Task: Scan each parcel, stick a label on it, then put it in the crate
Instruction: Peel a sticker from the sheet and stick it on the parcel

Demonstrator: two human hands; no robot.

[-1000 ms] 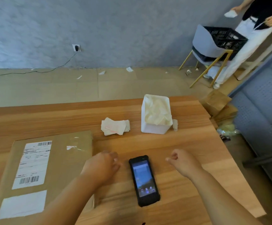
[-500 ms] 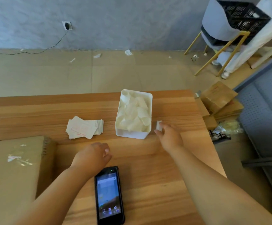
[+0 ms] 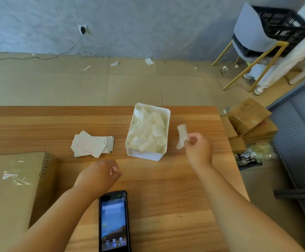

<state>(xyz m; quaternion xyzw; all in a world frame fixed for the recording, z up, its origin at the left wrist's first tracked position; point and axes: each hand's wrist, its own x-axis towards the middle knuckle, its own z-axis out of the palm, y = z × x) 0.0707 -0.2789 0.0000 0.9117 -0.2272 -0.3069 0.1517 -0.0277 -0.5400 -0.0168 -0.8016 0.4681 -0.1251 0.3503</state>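
From the head view, the right hand was raised over the light wooden counter, its grip pinched together on a small white paper label that stood up from the fingertips, just right of a white rectangular plastic tub. The tub was filled with curled white paper strips. The left hand was near the middle of the counter with its fingers loosely curled and nothing in its grip.

Left of the tub lay a fanned stack of white cards with red print. A large flat brown cardboard parcel covered the counter's left end, with clear tape on its top; the left forearm crossed its near corner. A black handheld scanner with a lit screen lay face up at the near edge, between the two forearms.

The black slatted plastic crate was well apart from all this, on a grey chair with yellow legs by the grey wall, and a person in white trousers stood against it. A pile of brown cardboard boxes sat on the floor off the counter's right end, and scraps of paper were scattered along the wall.
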